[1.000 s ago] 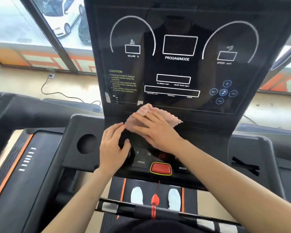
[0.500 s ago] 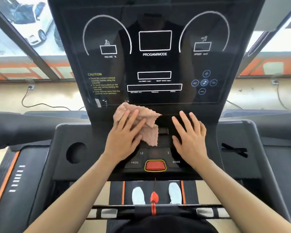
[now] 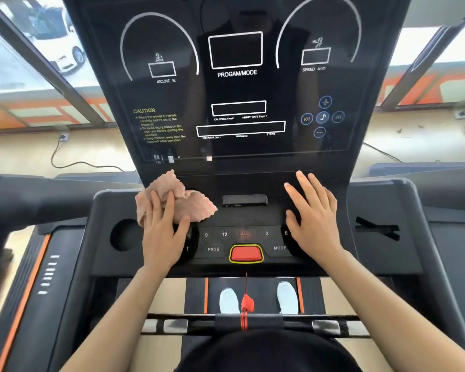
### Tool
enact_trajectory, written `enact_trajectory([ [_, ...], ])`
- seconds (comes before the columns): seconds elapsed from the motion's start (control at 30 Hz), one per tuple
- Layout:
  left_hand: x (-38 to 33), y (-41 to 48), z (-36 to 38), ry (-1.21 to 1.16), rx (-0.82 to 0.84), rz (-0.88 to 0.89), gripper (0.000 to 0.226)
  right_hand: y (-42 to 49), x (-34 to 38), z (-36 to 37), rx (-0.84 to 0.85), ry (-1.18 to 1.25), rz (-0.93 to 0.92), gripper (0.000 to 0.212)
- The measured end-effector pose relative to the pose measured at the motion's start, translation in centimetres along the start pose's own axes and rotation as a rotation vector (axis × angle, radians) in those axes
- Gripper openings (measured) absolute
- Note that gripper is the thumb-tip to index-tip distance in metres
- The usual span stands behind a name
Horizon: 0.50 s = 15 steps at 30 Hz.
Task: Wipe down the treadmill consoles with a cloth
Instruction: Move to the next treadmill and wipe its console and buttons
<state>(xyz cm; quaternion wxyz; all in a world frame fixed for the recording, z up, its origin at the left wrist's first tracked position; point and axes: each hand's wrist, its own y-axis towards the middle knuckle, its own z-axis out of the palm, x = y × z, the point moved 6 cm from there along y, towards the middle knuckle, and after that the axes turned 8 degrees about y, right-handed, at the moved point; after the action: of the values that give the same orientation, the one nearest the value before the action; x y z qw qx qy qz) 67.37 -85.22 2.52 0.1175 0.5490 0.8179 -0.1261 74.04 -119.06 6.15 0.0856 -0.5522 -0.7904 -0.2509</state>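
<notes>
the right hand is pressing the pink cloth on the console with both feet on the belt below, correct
Not quite: it is the left hand that presses the pink cloth on the console. The right hand lies flat on the bare console, holding nothing. The head view shows this. Both feet, in white shoes, are on the belt below.

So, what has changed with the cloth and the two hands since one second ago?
The cloth passed from the right hand to the left hand, which now presses it with straight fingers and has slid it leftward on the console. The right hand moved right and lies flat there. The red button stays untouched.
</notes>
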Motion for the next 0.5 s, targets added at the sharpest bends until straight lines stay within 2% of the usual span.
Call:
enact_trajectory([
  [0.1, -1.9, -0.7, 1.1, -0.011, 0.064, 0.013, 0.08, -1.6, -2.9, -0.7, -0.044, -0.021, 0.172, 0.056],
  [0.2, -4.8, -1.2, 2.0, 0.024, 0.102, 0.043, 0.083, -3.2, -6.0, -1.3, -0.01, -0.03, 0.334, 0.055],
  [0.4, -10.9, -2.0, 3.5, 0.068, 0.086, 0.152, 0.086, -5.1, -7.8, -1.0, 0.153, 0.132, 0.303, 0.058],
  [0.5, -14.2, -2.4, 4.8, 0.17, 0.09, 0.237, 0.088, -5.6, -8.1, -1.4, 0.183, 0.175, 0.313, 0.052],
])
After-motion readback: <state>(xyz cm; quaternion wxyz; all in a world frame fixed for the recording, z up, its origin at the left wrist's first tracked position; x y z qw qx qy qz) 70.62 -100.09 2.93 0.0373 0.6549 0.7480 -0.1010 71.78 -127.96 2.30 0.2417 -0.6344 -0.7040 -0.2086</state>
